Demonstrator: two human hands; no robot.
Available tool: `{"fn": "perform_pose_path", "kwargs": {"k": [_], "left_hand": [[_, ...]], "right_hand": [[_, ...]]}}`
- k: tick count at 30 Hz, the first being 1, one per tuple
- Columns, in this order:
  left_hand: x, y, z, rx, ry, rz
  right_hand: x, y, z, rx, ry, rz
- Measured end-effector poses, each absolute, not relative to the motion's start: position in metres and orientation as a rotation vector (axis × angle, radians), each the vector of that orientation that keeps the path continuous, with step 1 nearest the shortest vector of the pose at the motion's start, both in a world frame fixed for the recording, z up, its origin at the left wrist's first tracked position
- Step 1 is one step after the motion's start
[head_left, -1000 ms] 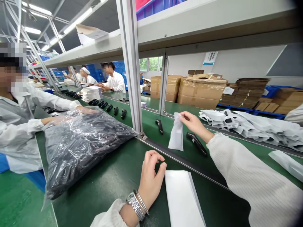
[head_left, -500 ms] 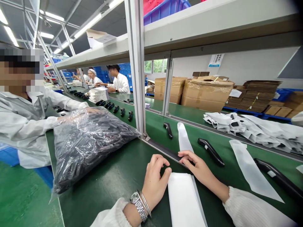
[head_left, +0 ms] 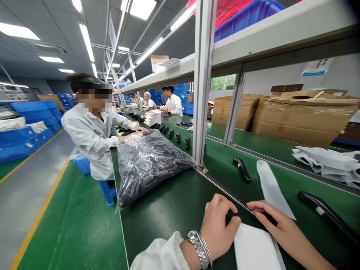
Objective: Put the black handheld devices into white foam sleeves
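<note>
My left hand (head_left: 221,227) is over the green bench, fingers bent and thumb apart, with nothing in it. Its thumb is at the top left corner of a stack of flat white sleeves (head_left: 257,247), which runs out of view at the bottom. My right hand (head_left: 278,225) hangs just past the stack, beside the bench's metal rail (head_left: 225,191). Its fingers are stretched out and appear to hold nothing. Beyond it lie a single white sleeve (head_left: 272,189) and a black curved handle-shaped part (head_left: 326,212). A smaller black part (head_left: 241,169) is farther left.
A clear plastic bag of dark items (head_left: 152,165) fills the bench's left end, next to a seated co-worker (head_left: 92,127). An upright metal post (head_left: 204,93) carries the shelf (head_left: 267,41). White sleeves (head_left: 329,161) lie piled at right; cardboard boxes (head_left: 300,116) stand behind.
The view has turned left, so the bench, bag and parts appear farther right. Both hands keep nearly the same pose beside the white stack.
</note>
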State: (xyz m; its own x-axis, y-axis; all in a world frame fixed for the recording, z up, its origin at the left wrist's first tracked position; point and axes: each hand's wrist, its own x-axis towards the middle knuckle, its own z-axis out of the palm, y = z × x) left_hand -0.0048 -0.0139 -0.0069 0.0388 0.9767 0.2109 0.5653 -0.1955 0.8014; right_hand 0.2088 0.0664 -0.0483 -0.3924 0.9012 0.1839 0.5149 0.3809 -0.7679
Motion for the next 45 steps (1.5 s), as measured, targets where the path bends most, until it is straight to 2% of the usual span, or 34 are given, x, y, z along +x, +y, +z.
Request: {"fn": "perform_pose_path", "kwargs": {"k": [20, 30, 35, 39, 45], "left_hand": [[-0.007, -0.017, -0.004, 1.773, 1.563, 0.997], [-0.006, -0.012, -0.004, 1.853, 1.544, 1.004], [-0.007, -0.007, -0.004, 1.983, 1.685, 0.823], [-0.006, -0.004, -0.005, 2.072, 1.619, 0.756], [-0.005, -0.005, -0.003, 2.153, 1.6, 0.771]], "right_hand": [[0.218, 0.078, -0.069, -1.126, -2.16, 0.747], [0.204, 0.067, -0.043, -1.054, -2.151, 0.81], [0.203, 0.066, -0.035, -1.016, -2.111, 0.827], [0.203, 0.067, -0.033, -1.032, -2.055, 0.851], [0.186, 0.112, -0.026, -1.199, -2.042, 0.848]]}}
